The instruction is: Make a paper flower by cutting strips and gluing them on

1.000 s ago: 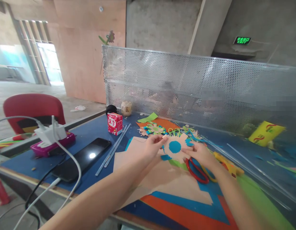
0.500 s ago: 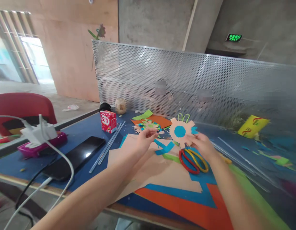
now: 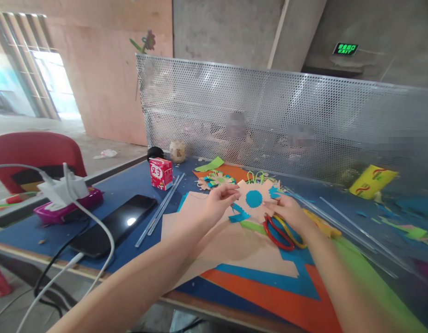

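A beige paper flower (image 3: pixel 265 209) with a scalloped blue centre and green loops at its top stands over the table in front of me. On its right side my right hand (image 3: pixel 288 212) pinches it between thumb and fingers. The fingers of my left hand (image 3: pixel 221 200) are closed at its left petals; their exact contact is partly hidden. Below the right hand lie scissors with a red and a yellow handle (image 3: pixel 278 236). Beige paper sheets (image 3: pixel 231 245) lie under both hands, with blue paper strips (image 3: pixel 239 215) on top.
At the left are a phone (image 3: pixel 113 226) with a cable, a purple box (image 3: pixel 68 208) with a white charger, clear sticks (image 3: pixel 162 208) and a red carton (image 3: pixel 161 174). Another paper flower (image 3: pixel 217 178) lies behind. A perforated metal screen (image 3: pixel 207 92) borders the back; a yellow packet (image 3: pixel 373 181) lies right.
The paper flower has moved slightly left and down in my right hand. My left hand has come up to its left edge. The whole view has shifted a little.
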Available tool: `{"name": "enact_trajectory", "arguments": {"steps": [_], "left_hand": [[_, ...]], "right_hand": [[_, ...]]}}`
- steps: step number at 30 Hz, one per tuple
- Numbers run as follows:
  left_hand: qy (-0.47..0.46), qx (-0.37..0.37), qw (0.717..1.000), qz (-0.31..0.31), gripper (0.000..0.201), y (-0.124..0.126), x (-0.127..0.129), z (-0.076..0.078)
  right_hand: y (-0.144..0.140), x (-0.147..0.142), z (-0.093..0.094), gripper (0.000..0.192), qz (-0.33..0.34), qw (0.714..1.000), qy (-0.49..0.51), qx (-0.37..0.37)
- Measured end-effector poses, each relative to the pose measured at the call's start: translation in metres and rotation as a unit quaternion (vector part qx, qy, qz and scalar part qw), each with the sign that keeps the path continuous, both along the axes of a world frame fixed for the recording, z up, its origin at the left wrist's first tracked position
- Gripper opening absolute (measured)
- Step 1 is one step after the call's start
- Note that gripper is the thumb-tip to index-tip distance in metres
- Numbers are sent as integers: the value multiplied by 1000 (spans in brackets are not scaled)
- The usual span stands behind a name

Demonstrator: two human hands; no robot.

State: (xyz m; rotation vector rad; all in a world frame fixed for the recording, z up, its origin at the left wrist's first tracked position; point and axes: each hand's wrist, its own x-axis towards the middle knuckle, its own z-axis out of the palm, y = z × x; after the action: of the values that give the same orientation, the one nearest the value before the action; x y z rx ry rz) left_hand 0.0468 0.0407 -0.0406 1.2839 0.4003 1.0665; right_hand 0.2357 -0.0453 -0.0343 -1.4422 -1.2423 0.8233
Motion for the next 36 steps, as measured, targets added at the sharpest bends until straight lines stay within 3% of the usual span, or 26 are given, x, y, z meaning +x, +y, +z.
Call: {"name": "enact_trajectory", "arguments": {"steps": [10,17,23,29,36], "left_hand": [[-13,-24,999,22,25,3,-3,-1],[-55,-78,995,-12,29,4,-3,0],[-31,-42,998,-31,28,3,-3,-1],[-15,6,999,41,27,15,-3,-6],[91,84,992,-11,18,0,-4,-8]], "right_hand": [[1,2,-1,34,-58,998,9,13],[4,15,2,31,-215,968,72,105],[2,24,3,28,-307,941,95,110],[2,21,-3,26,-269,962,23,48],[2,20,-7,29,-199,969,-144,-33]]}}
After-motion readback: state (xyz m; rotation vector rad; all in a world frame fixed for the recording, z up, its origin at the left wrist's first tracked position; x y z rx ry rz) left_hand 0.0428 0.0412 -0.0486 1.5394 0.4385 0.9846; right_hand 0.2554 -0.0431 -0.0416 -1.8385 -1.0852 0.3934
